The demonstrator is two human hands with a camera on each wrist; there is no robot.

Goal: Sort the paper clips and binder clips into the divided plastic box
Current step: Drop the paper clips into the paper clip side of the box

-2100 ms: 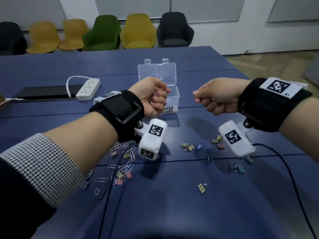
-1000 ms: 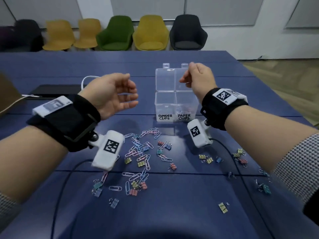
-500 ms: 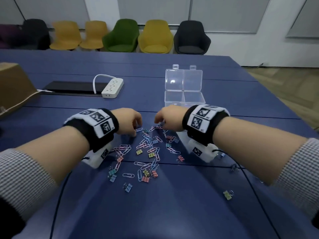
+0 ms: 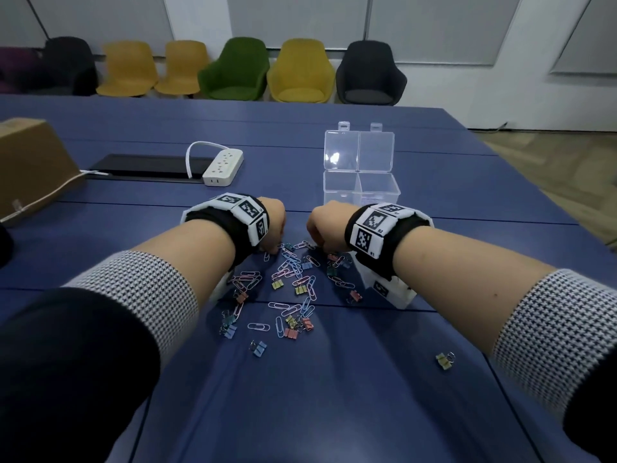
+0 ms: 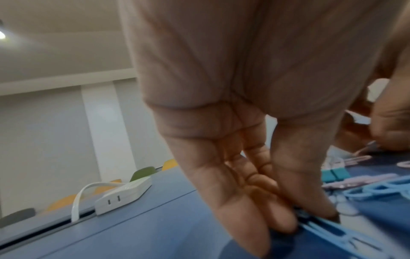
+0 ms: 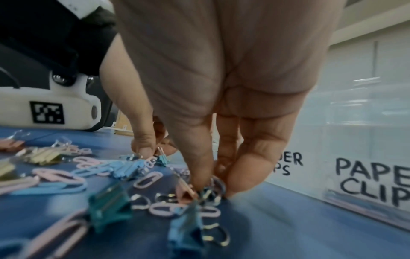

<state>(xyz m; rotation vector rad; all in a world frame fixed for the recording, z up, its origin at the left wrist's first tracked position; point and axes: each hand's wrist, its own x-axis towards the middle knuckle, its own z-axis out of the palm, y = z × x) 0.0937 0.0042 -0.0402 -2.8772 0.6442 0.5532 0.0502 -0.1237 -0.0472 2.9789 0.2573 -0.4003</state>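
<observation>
Centrally, clips [image 4: 293,289] are lying scattered on the table [image 4: 334,396], chairs [image 4: 300,71] lining the wall. Left hand [image 4: 273,225] is pinching a blue clip [image 5: 328,233]; right hand [image 4: 325,230] is pinching a binder clip [image 6: 185,192] beside the box [image 4: 360,192].

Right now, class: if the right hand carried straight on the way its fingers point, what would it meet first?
The right hand points down into the pile, so it would likely meet the pink binder clip under its fingers, then the table. Blur hides whether they already touch.

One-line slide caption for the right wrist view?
Right hand reaching down into mixed clips on the blue table, beside the clear box labelled for paper clips.
</observation>
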